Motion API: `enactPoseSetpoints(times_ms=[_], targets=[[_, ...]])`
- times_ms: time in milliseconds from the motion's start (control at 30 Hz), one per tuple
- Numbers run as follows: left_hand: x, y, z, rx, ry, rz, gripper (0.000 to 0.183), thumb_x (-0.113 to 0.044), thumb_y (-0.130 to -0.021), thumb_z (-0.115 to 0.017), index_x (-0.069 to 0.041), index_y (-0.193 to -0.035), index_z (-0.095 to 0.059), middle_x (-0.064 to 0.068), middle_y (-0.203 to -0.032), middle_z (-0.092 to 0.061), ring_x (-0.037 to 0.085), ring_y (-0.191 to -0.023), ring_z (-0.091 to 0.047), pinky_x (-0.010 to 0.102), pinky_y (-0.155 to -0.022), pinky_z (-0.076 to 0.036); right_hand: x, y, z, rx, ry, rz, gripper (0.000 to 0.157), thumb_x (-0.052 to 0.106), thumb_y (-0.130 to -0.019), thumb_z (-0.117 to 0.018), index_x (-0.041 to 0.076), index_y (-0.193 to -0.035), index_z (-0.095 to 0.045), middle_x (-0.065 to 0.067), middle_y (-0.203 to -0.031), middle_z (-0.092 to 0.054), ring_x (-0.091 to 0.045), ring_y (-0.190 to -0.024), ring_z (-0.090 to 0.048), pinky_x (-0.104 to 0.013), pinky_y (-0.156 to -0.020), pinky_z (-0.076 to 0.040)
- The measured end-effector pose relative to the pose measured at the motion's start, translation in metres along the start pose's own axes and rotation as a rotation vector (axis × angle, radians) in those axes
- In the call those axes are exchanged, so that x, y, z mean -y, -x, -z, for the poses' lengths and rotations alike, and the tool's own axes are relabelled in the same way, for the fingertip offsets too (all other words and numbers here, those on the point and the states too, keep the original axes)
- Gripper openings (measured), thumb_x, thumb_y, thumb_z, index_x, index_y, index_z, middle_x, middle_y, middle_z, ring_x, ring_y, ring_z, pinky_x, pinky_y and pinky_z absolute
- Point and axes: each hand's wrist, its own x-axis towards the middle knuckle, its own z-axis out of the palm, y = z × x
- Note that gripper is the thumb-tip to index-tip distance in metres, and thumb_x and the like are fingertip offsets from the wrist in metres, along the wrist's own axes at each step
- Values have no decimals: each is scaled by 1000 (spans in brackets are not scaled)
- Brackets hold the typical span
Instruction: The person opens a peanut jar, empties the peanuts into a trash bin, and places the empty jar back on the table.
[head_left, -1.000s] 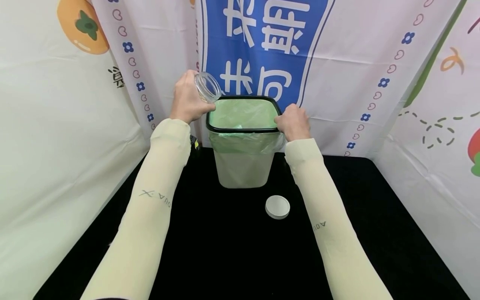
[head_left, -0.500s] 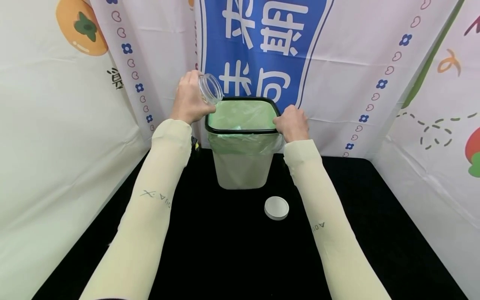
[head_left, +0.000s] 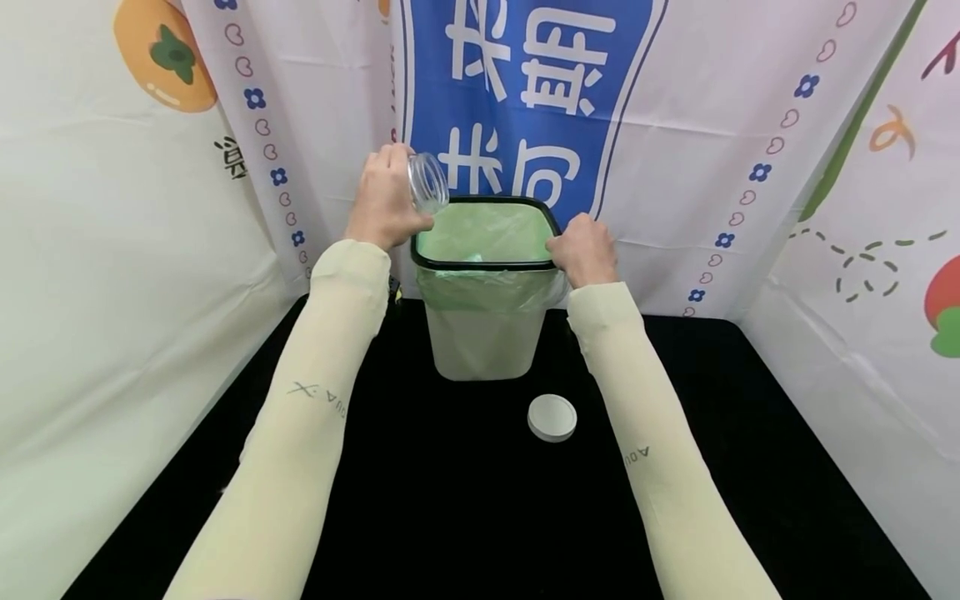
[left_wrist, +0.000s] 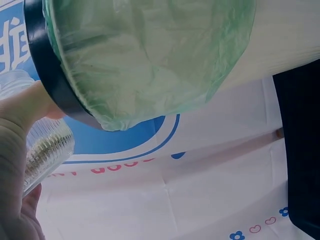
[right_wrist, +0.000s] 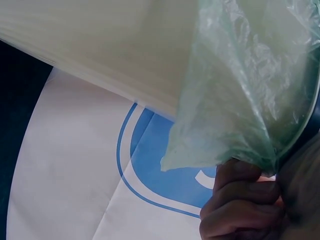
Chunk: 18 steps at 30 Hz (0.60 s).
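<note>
My left hand grips a clear jar, tipped with its mouth toward the trash bin, at the bin's left rear corner. In the left wrist view small pale grains show through the ribbed wall of the jar, and my thumb lies close by the black rim. The pale trash bin stands upright with a thin green bag lining it, folded over the outside under a black rim ring. My right hand grips the rim at the right, its fingers curled by the hanging bag.
A round white lid lies on the black tabletop, in front of the bin and to its right. Printed white cloth hangs close behind the bin and along both sides. A small dark object with yellow sits behind my left wrist.
My left hand has shifted slightly right, and the jar's mouth has turned further toward the bin and downward. My right hand keeps its hold on the rim. The lid stays put.
</note>
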Motion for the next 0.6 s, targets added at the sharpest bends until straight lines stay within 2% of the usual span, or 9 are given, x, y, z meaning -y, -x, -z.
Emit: enactPoseSetpoints(times_ms=[300, 600], targets=[[-3, -1, -1, 12, -47, -20, 94, -3, -69, -92, 5, -149, -43, 23, -145, -54, 39, -131, -49, 45, -122, -43, 0, 1, 1, -2, 2, 2, 28, 29, -103, -58, 2, -105, -67, -22, -119, -68, -35, -98, -61, -44, -76, -53], [-4, -3, 0, 54, -82, -3, 94, -6, -71, -93, 5, -150, -41, 24, -147, -53, 39, -132, -48, 46, -121, -44, 1, 1, 0, -2, 11, -5, 32, 31, -103, -58, 1, -112, -66, -24, -127, -67, -36, -104, -62, -46, -78, -54]])
